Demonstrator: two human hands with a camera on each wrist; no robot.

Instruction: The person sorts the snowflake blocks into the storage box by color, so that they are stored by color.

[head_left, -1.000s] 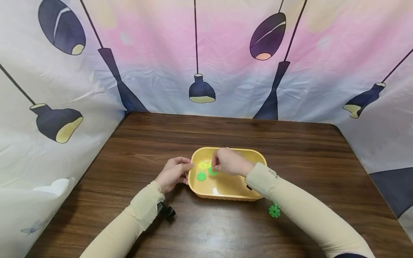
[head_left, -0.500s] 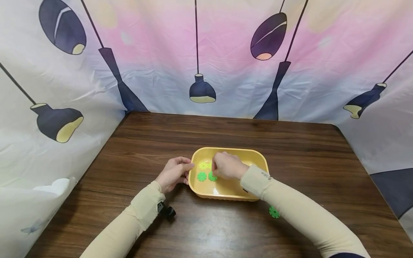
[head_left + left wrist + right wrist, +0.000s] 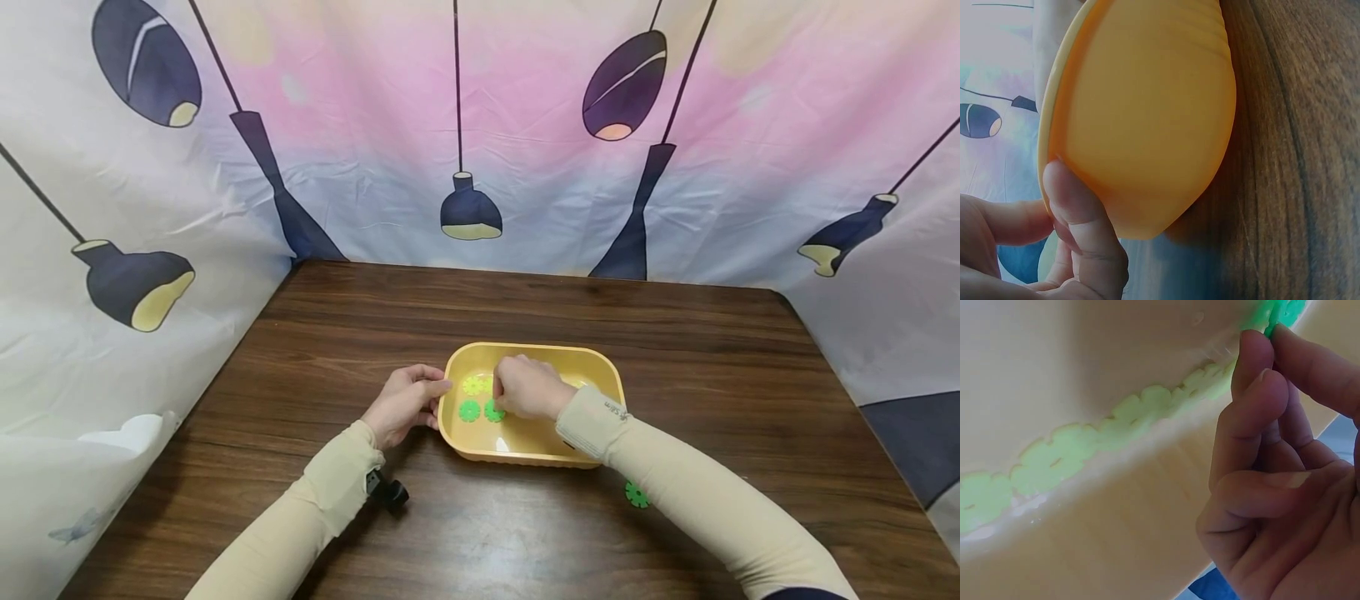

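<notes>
My left hand (image 3: 405, 402) pinches the left rim of a yellow plastic basin (image 3: 528, 435); in the left wrist view the fingers (image 3: 1079, 194) grip its edge. My right hand (image 3: 531, 387) is down inside the basin. Between its thumb and finger it pinches a green snowflake disc (image 3: 494, 410), whose edge (image 3: 1272, 324) shows in the right wrist view. Another green disc (image 3: 469, 411) lies just left of it. Yellow discs (image 3: 473, 385) lie behind them along the far side, partly hidden by the right hand; in the right wrist view several pale discs (image 3: 1054, 459) form a row.
A green disc (image 3: 637, 494) lies on the dark wooden table (image 3: 480, 533) by the right forearm, which partly covers it. A small black device (image 3: 388, 492) hangs under the left wrist. Behind the table stands a cloth backdrop (image 3: 540, 200) printed with lamps.
Over the last second my right hand has come slightly nearer, setting the green disc beside the other green one. Its forearm has shifted with it. My left hand has kept its hold.
</notes>
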